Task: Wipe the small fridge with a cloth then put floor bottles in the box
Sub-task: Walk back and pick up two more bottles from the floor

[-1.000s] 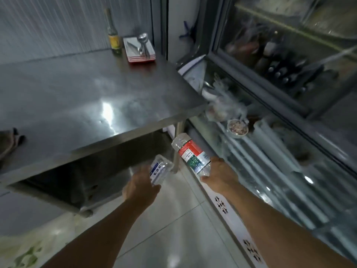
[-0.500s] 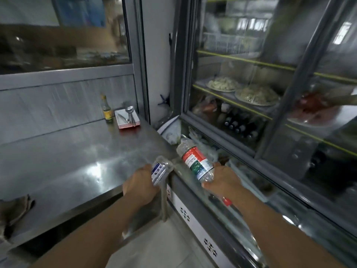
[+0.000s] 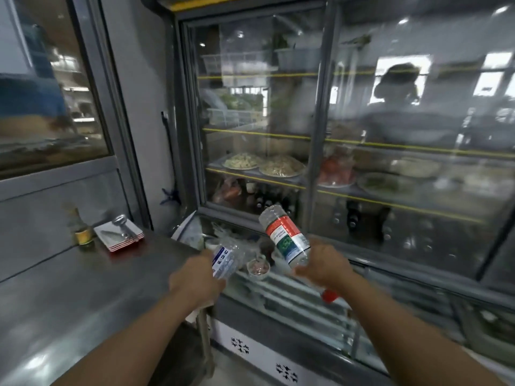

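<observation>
Above the corner where a steel counter (image 3: 69,296) meets a glass-fronted display fridge (image 3: 320,121), both bare hands hold plastic bottles in the air. On the near side, the left hand (image 3: 195,280) is wrapped around a crumpled clear bottle with a blue-and-white label (image 3: 227,259), fingers closed on its lower part, the bottle tilted up and to the right. Just beside it, the right hand (image 3: 323,267) grips a clear bottle with a red, white and green label (image 3: 284,235) near its neck; this bottle is held upside down and leaning left, its base uppermost and its red cap (image 3: 329,295) poking out below the hand. The two bottles are near each other but apart. Behind them, a small bowl (image 3: 258,270) sits in the low glass case (image 3: 306,307) under the fridge doors. At the back of the counter stand a dark sauce bottle (image 3: 80,227) and a red-rimmed tray (image 3: 119,236) carrying a metal utensil.
</observation>
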The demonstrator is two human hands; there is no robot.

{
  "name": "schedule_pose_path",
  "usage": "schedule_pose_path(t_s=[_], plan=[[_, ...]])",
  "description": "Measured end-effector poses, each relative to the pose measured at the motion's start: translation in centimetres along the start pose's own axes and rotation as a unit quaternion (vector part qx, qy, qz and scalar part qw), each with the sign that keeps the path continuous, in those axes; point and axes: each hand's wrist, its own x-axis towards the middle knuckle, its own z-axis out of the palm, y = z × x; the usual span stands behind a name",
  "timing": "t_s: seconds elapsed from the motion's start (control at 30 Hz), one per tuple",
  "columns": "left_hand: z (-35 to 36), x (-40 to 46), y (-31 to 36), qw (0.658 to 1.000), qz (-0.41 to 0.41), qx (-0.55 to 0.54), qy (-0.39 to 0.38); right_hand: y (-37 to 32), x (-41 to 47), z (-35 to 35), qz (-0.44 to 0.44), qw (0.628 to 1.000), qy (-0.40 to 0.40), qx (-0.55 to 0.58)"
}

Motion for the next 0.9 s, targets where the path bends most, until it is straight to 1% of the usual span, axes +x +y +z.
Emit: schedule_pose_path(t_s=[0.17,0.23,0.37,0.53,0.77,0.9], plan=[[-0.4,-1.9,2.0,0.997,0.069,0.002,-0.031,1.8,-6.2,-0.6,0.075,0.997,0.017,0.014],[-0.4,-2.6,3.2,0.996,0.083,-0.004,-0.044,2.8,-8.3,-1.1,0.098,0.995,0.021,0.019],[1.0,-4.8,7.7,0.986,0.147,-0.005,-0.079,6.2,-14.0,-3.2,0.164,0.985,0.052,0.000],[3.7,-9.1,15.4,0.966,0.230,-0.024,-0.117,11.9,-22.4,-5.8,0.254,0.963,0.087,0.002],[8.2,-19.7,26.6,0.918,0.358,-0.011,-0.169,20.3,-37.3,-8.6,0.368,0.923,0.109,0.008],[10.3,-28.4,32.2,0.897,0.400,-0.027,-0.184,24.9,-47.0,-10.5,0.421,0.900,0.118,0.002]])
